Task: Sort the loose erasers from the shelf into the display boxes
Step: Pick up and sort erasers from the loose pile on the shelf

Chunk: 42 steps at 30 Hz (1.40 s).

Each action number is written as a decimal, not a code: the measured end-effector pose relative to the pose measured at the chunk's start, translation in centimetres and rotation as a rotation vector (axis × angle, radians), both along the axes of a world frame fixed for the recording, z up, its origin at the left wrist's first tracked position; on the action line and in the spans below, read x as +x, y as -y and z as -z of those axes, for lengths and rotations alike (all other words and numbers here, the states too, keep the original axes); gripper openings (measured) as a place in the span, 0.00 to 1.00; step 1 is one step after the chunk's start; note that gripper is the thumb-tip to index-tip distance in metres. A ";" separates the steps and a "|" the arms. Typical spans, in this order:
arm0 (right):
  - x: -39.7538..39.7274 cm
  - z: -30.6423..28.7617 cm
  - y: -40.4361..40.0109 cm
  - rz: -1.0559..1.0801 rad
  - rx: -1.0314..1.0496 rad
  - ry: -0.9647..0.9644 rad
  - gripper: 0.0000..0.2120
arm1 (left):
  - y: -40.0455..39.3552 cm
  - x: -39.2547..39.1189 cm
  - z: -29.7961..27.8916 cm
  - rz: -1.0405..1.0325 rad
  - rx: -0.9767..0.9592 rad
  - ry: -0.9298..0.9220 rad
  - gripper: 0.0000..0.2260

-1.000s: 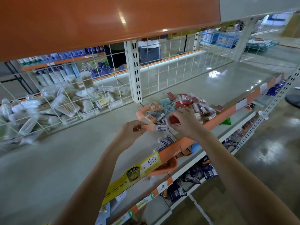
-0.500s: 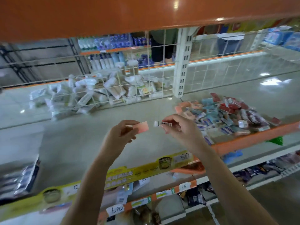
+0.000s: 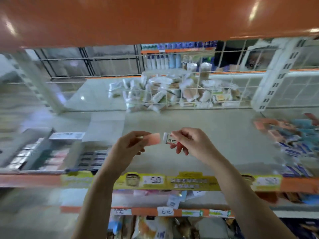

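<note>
Blurred eraser pile (image 3: 293, 144), cut off at right edge

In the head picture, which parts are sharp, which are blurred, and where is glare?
Head view: hands and both erasers, pink and white, are fairly sharp; the boxes at left and eraser pile at right smear with motion blur; glare streaks the orange shelf above.

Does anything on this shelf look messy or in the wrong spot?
Yes. A jumbled heap of loose erasers lies on the shelf's right side, not in the display boxes at left. Each hand holds one: left hand, right hand.
</note>
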State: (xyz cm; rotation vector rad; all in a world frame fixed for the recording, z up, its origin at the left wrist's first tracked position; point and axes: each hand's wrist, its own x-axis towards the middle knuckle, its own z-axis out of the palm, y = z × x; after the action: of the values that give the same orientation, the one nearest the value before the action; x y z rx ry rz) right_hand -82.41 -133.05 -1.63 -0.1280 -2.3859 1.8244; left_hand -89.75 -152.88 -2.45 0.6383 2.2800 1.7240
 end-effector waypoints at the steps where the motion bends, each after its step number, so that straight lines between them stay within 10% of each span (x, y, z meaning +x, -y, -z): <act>1: -0.7 -0.1 1.2 -0.014 0.006 0.003 0.09 | 1.2 -0.6 -0.1 -0.006 -0.007 -0.001 0.09; 25: -20.8 -2.5 27.5 -0.419 0.221 0.126 0.10 | 30.2 -13.9 -1.2 -0.280 -0.098 -0.079 0.06; 42: -31.1 1.3 38.0 -0.465 0.650 0.092 0.08 | 36.8 -19.6 -0.2 -0.366 -0.136 -0.021 0.05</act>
State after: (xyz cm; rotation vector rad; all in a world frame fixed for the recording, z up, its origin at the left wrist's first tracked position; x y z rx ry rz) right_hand -113.54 -171.02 -2.97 0.4495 -3.1261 1.0735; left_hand -109.36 -189.71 -2.28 0.2210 2.6295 1.6890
